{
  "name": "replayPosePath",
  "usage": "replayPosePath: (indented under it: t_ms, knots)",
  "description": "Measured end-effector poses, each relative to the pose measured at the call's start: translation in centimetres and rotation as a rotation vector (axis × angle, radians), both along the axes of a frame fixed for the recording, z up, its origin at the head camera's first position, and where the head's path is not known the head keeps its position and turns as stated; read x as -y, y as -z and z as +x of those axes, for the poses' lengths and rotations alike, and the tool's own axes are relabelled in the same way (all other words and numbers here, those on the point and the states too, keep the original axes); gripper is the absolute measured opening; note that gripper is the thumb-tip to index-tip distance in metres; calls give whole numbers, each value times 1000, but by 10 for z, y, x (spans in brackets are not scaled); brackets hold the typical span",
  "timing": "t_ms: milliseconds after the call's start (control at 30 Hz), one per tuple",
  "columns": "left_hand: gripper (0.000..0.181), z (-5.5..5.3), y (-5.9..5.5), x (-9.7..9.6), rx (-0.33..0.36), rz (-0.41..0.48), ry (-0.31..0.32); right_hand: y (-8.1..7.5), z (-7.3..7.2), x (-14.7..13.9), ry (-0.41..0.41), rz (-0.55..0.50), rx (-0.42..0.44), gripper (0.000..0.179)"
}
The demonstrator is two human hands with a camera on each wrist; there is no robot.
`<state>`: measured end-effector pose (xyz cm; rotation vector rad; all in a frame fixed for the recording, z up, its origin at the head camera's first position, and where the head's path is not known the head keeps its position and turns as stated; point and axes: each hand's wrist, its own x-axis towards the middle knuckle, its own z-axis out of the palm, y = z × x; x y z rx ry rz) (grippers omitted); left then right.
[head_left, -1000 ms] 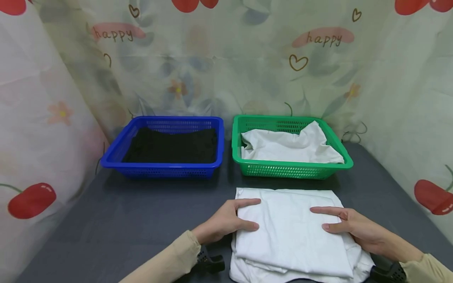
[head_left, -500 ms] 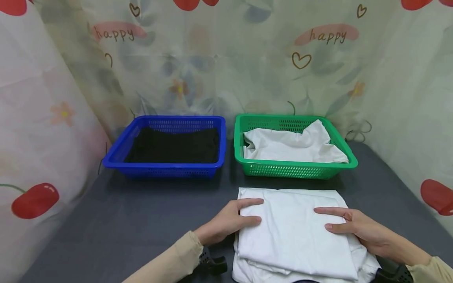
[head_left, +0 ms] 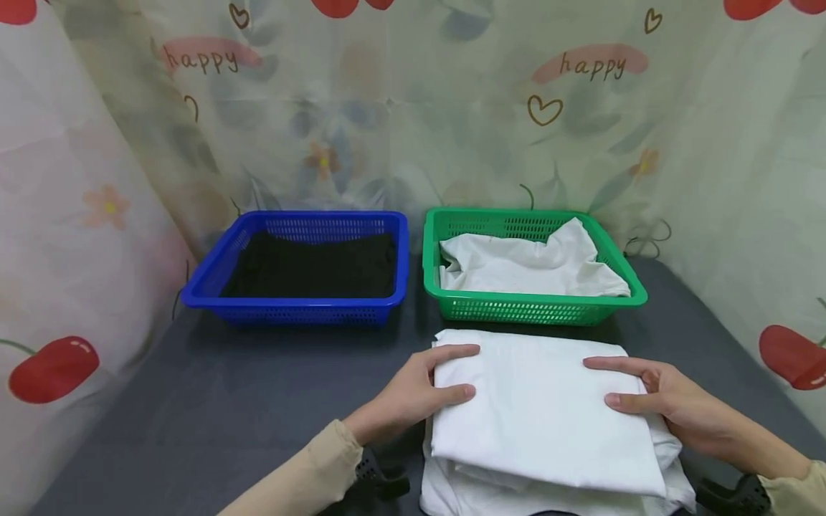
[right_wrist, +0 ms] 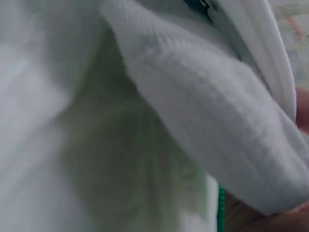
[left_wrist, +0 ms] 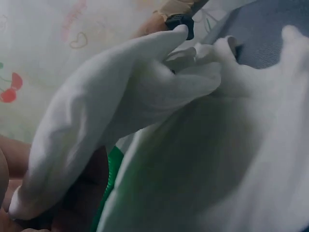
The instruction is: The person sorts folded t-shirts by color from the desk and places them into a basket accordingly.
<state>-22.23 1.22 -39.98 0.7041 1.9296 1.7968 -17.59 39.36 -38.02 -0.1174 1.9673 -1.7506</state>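
Note:
My left hand (head_left: 413, 387) grips the left edge of a folded white cloth (head_left: 542, 408), thumb on top and the other fingers underneath. The right hand (head_left: 684, 405) holds the opposite edge the same way. Beneath lies more white cloth (head_left: 471, 494), with a dark curved line at its bottom edge. The folded piece is raised a little above that layer. In the left wrist view, its drooping fold (left_wrist: 82, 121) hangs over fingers at the lower left. A thick white fold (right_wrist: 203, 106) fills much of the right wrist view, with fingers under its lower right end.
Behind the cloth stands a green basket (head_left: 542, 310) with crumpled white fabric (head_left: 523, 265) inside. To its left is a blue basket (head_left: 297, 302) holding black fabric (head_left: 316, 265). A dark grey table (head_left: 258, 387) lies beneath. Printed curtains (head_left: 387, 129) enclose the back and sides.
Both hands have lifted the folded white cloth slightly off the white layer below, moving it up a little in view. The right hand has shifted slightly rightward. The baskets have stayed put.

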Motion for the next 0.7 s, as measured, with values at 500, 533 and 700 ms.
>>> replayPosePath:
  t_ms: [500,533,700]
  knots:
    - [60,-30,-64,4,-178,110,-86,-74,-29,6,80,37,-285,55]
    - [60,-33,-72,2,-190,106,-100,-80,-32,5,83,7,-290,56]
    - [61,-68,-92,-3,-258,66,-174,-105,-58,6,126,-73,-317,58]
